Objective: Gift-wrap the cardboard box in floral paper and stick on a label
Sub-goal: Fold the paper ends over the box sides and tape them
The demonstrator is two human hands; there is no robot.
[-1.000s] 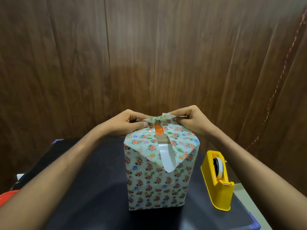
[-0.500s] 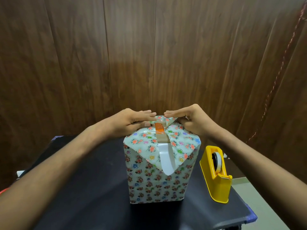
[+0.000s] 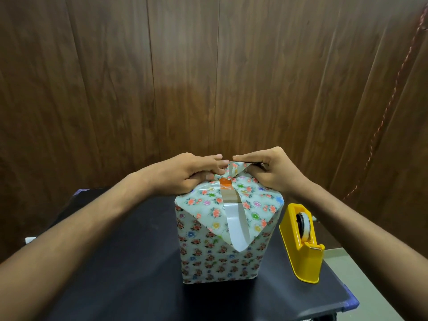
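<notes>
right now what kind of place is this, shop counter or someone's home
Probably a home or small office corner, not clearly a shop. A small black table stands close against a dark wood-panelled wall, holding only the floral-wrapped box and a yellow tape dispenser.

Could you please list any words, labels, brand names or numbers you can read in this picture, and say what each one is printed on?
There is no readable text in this view.
Floral paper on the box: flower print only, no lettering.
Yellow tape dispenser: no brand or marking visible on the sides shown.
Orange and brown tape on the box top: plain, no print that can be made out.
No label is stuck on the box yet.
</notes>
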